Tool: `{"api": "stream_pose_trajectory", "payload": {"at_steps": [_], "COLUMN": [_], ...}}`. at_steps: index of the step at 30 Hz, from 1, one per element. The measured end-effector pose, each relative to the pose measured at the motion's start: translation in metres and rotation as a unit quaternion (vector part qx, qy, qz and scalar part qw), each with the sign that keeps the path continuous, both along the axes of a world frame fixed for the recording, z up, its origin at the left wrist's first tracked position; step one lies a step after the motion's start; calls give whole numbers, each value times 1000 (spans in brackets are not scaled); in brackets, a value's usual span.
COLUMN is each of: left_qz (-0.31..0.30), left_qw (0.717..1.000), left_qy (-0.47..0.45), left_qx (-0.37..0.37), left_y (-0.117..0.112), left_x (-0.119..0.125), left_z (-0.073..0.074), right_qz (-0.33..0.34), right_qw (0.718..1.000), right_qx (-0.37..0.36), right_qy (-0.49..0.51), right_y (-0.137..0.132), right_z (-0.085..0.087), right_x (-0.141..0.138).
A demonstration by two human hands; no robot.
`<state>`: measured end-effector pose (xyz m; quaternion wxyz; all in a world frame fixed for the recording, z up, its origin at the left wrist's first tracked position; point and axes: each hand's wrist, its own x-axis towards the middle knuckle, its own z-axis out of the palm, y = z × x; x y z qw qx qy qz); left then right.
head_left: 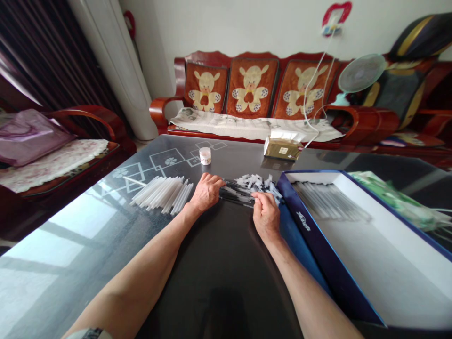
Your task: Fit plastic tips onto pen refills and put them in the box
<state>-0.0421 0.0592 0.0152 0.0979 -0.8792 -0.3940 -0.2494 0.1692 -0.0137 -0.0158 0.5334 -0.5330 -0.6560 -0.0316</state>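
Observation:
My left hand [205, 191] is curled over the left end of a bundle of thin dark sticks [237, 193] lying on the dark glass table [212, 263]. Close by, my right hand [265, 214] pinches at the bundle's right end, fingers pressed together. A heap of small white caps [254, 181] lies just behind the sticks. Left of my left hand lies a pile of white plastic tubes [163, 193].
A blue-walled white box [353, 235] with several finished grey pens [328, 200] sits at the right. A small white jar [205, 155] and a gold tissue box [282, 148] stand farther back. A green-printed bag [395, 200] lies beyond the box. Red wooden sofas surround the table.

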Motion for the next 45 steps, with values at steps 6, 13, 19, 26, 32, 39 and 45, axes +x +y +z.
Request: {"api": "stream_pose_trajectory", "payload": {"at_steps": [6,13,19,26,32,39,45], "left_qz": [-85,-54,-63,-23,-14,-21,-36], "left_qw": [995,997,995,997,996,996,994], "left_qy": [51,32,6,13,0,-20,-47], "left_qx": [-30,-53,-75,-77,-86,-89,-97], "left_y": [-29,-40,-38,-37,-30,-29,-29], "left_x": [29,40,47,48,46,45,45], "left_z": [8,3,-5,-10,-15,-14,-14], "right_qz": [28,-40,-36,44,-137,-181,-171], "right_qw": [999,994,998,998,986,972,976], "right_qx": [-27,-28,-17,-24,-28,-81,-89], "right_qy": [31,98,46,-29,-90,-124,-105], "right_y": [-2,0,-1,-4,2,9,9], "right_z": [1,-1,0,3,-2,-19,-17], "right_x": [-2,1,-1,-5,24,40,43]}}
